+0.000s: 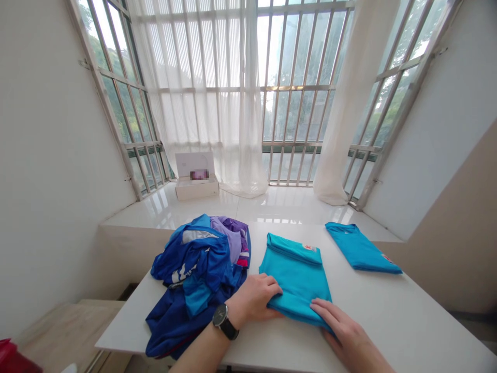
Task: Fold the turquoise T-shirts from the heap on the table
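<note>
A turquoise shirt point(297, 280) lies partly folded on the white table, its far end turned over in a band with a small red-and-white print. At its near left corner my left hand point(261, 296) grips the edge, fingers on top and the thumb low at the hem. My right hand point(341, 325) holds the near right corner, fingers over the cloth and thumb beneath. A black wristwatch point(225, 321) is on my left wrist. Right of this shirt lies another turquoise shirt point(363, 248), neatly folded.
A heap of blue and purple clothes point(205, 274) spills over the left part of the table point(404, 316). Behind, a white open box point(197, 187) stands on the windowsill point(287, 207), below sheer curtains point(334, 129). A red object point(17, 357) is at the lower left.
</note>
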### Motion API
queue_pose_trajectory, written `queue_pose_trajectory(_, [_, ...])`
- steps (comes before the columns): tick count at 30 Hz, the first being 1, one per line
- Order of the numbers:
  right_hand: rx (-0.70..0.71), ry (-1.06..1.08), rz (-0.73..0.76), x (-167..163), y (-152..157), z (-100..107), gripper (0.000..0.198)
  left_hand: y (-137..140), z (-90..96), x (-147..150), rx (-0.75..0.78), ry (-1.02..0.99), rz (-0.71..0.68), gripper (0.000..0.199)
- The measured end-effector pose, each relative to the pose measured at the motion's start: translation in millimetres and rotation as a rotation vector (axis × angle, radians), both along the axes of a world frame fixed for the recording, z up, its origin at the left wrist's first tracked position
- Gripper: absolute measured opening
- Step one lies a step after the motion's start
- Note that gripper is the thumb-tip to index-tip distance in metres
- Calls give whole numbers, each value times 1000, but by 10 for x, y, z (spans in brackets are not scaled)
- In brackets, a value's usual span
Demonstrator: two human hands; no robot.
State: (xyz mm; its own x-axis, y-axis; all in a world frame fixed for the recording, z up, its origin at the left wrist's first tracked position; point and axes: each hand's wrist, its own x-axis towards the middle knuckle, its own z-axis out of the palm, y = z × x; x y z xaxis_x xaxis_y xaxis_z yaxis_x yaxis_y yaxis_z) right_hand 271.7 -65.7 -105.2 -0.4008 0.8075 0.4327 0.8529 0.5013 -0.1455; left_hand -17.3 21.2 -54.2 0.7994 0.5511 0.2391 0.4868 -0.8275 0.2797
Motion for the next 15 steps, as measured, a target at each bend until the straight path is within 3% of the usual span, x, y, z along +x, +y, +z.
queue_pose_trajectory(3, [-146, 77, -2, 5, -3, 106, 49, 5, -16, 25, 2, 23, 20, 33])
queue_pose_trajectory(6, [-227, 218, -39, -7, -5, 184, 39, 8, -16, 30, -15, 41, 25, 31])
queue_pose_trajectory(11, [-188, 455, -159, -27, 53, 243, 29, 14, -5, 5, -43, -23, 10, 37])
queue_pose_trajectory(15, [-185, 546, -194, -36, 106, 307, 32, 29, 6, -27, -88, -82, 49, 29])
